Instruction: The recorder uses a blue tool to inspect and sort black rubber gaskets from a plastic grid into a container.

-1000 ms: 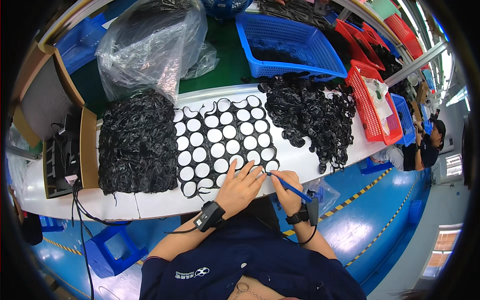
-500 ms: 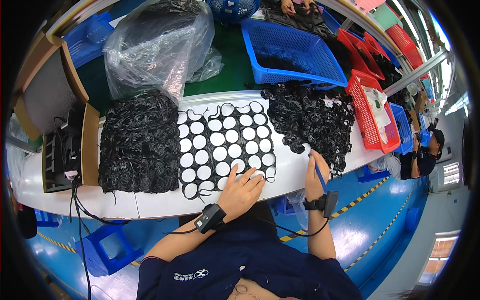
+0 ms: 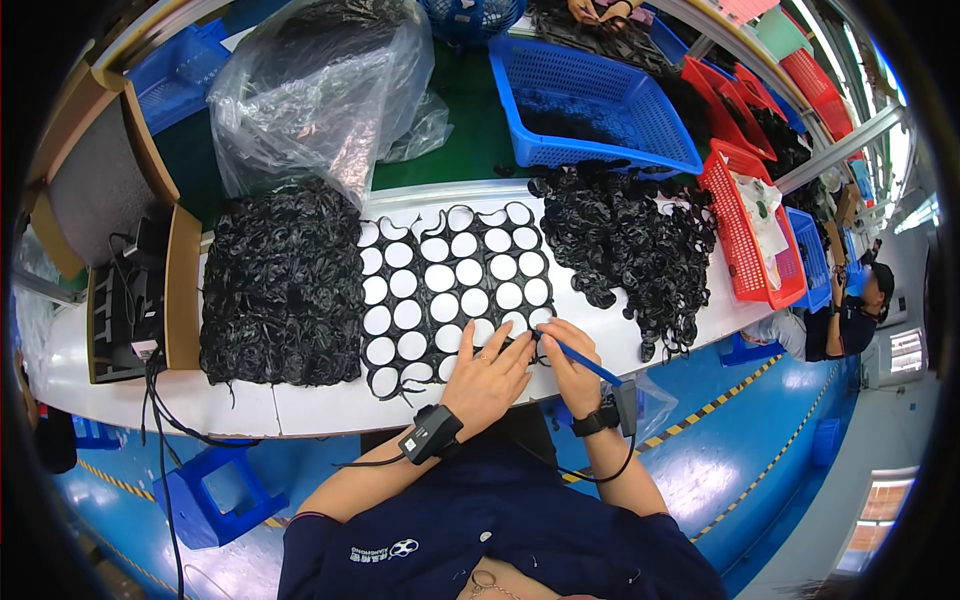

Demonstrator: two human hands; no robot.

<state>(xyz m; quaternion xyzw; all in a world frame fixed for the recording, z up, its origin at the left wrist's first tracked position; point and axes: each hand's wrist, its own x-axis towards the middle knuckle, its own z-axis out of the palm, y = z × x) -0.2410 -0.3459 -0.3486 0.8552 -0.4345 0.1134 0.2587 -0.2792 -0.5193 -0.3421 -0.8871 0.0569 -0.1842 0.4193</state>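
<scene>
A flat black lattice sheet (image 3: 455,290) with rows of round holes lies on the white table (image 3: 320,408), whose white surface shows through. My left hand (image 3: 490,380) rests on the sheet's near right part, fingers stretched and a little apart. Beside it, my right hand (image 3: 572,372) pinches a slim blue tool (image 3: 590,364); its tip points at the sheet's near right edge, close to my left fingertips. Whether the tip touches the sheet I cannot tell. Left of the sheet is a thick layered pile of black pieces (image 3: 280,290). A loose heap of black round pieces (image 3: 630,230) spreads to the right.
A cardboard box (image 3: 181,300) with devices and cables stands left. Behind the table are a clear plastic bag (image 3: 300,120) and a blue basket (image 3: 610,155). A red basket (image 3: 730,235) stands right. Another person's hands (image 3: 600,12) work at the far side; another person (image 3: 855,320) sits right.
My right hand has moved left with the blue tool, from beside the loose heap to the sheet's near right edge. My left hand has stayed nearly in place on the sheet.
</scene>
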